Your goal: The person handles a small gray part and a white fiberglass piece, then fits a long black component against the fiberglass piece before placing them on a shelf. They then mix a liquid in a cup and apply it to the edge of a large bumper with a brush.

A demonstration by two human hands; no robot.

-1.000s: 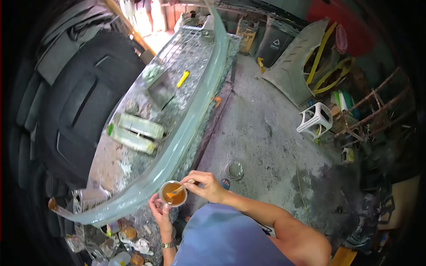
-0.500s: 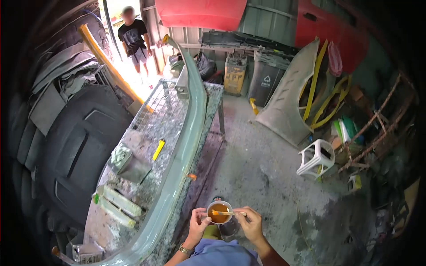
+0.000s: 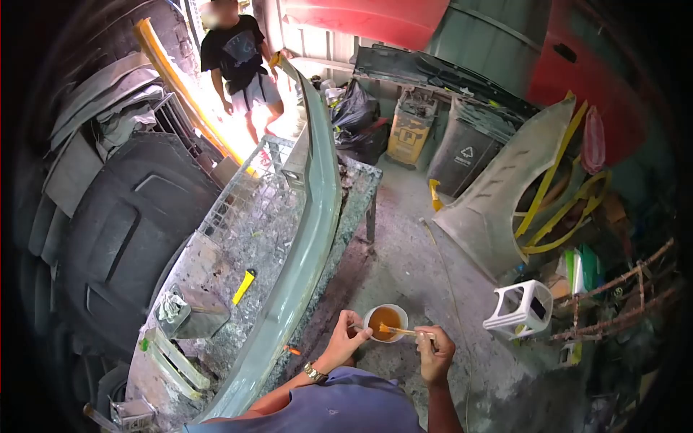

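Note:
My left hand (image 3: 348, 342) is closed on the rim of a white bowl-like cup (image 3: 404, 317) that holds amber liquid (image 3: 385, 315). My right hand (image 3: 436, 355) grips the handle of a paintbrush (image 3: 401, 331); its orange-stained bristles are inside the cup, at the liquid. Left of the cup, a long grey-green car bumper (image 3: 294, 281) lies along the edge of a stained worktable (image 3: 263, 209). Neither hand touches the bumper.
On the table are a yellow-handled tool (image 3: 244, 286), a metal box (image 3: 198, 317) and a small tin (image 3: 133, 414). A person (image 3: 238, 61) stands by the bright doorway. A white stool (image 3: 509, 310), fender (image 3: 512, 180) and bins (image 3: 468, 151) stand to the right.
The view has shifted, and the cup and both hands now appear higher and further right. The person at the doorway looks nearer. The brush stays in the cup.

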